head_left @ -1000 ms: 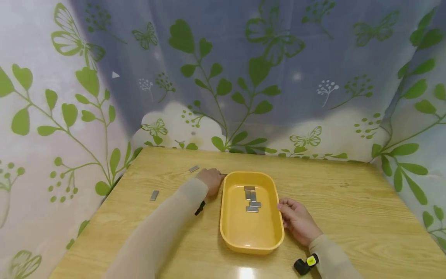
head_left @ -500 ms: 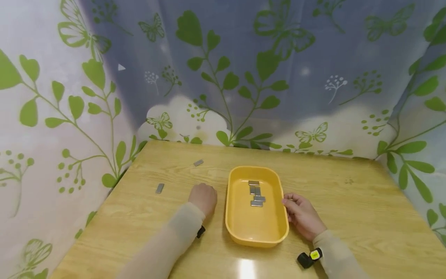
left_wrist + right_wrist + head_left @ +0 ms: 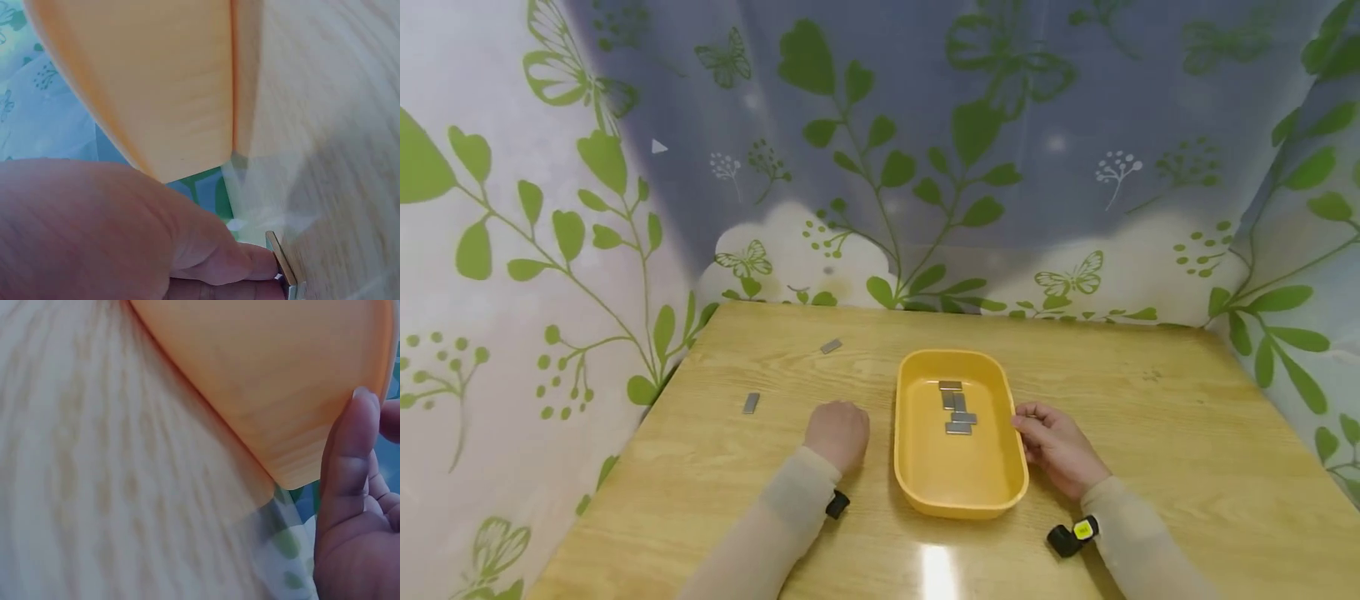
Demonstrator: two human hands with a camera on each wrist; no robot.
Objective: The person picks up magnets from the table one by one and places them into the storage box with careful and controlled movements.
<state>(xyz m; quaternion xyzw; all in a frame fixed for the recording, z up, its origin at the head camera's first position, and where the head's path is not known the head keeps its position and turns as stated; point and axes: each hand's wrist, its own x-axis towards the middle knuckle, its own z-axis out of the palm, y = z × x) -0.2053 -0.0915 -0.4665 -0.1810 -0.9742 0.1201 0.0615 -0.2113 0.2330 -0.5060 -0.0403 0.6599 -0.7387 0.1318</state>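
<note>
A yellow plastic tub (image 3: pixel 961 492) stands on the wooden table, with several flat grey metal plates (image 3: pixel 958 428) lying on its bottom. Left of it, my left hand (image 3: pixel 838 435) is low at the tabletop, back of the hand up, hiding its fingertips in the head view. The left wrist view shows thumb and finger pinching the edge of a small metal plate (image 3: pixel 284 265) close to the wood. My right hand (image 3: pixel 1060 448) holds the tub's right side; its thumb (image 3: pixel 351 450) lies at the rim, other fingers partly hidden behind.
Two more loose metal plates lie on the table to the left: one farther plate (image 3: pixel 831 346) and one nearer plate (image 3: pixel 751 403). A patterned curtain (image 3: pixel 880 167) hangs along the table's back and sides. Black camera straps (image 3: pixel 1072 537) sit on the wrists.
My left hand has come back from the tub's far left corner, where something thin showed at its fingertips, to the table nearer me. My right hand stays at the rim. The head view shifts slightly.
</note>
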